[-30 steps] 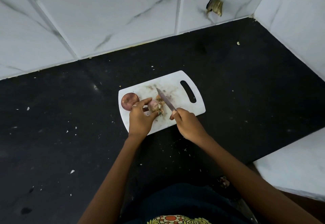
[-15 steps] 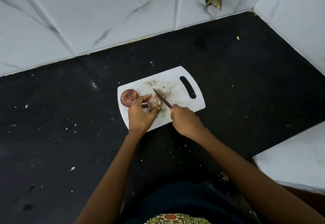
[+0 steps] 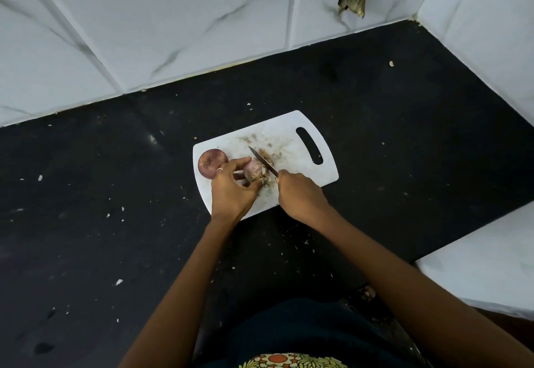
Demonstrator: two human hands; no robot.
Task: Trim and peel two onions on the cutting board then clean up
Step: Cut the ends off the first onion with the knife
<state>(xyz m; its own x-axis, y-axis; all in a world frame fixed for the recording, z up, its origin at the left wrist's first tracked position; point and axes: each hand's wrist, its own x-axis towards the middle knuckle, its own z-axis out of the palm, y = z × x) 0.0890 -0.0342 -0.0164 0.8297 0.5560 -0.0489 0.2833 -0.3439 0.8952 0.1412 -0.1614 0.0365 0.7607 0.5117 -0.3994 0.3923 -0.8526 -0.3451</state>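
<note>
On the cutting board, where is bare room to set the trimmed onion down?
Bare patch: between the knife and handle slot, lightly littered. Crowded: the left end, with the whole onion, left hand and held onion.

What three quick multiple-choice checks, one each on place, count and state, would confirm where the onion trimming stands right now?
1. Where does the second, untouched onion lie?
A. on the cutting board's left end
B. on the black counter
C. beside the handle slot

2. How many onions are visible?
A. one
B. two
C. three

3. What is the right hand doing?
A. resting open
B. gripping the knife
C. lifting the board

Key: 1 A, it sits at the board's left edge; 2 B, one lies free, one onion is held by the left hand; 3 B, fingers wrap the handle, blade against the held onion.
</note>
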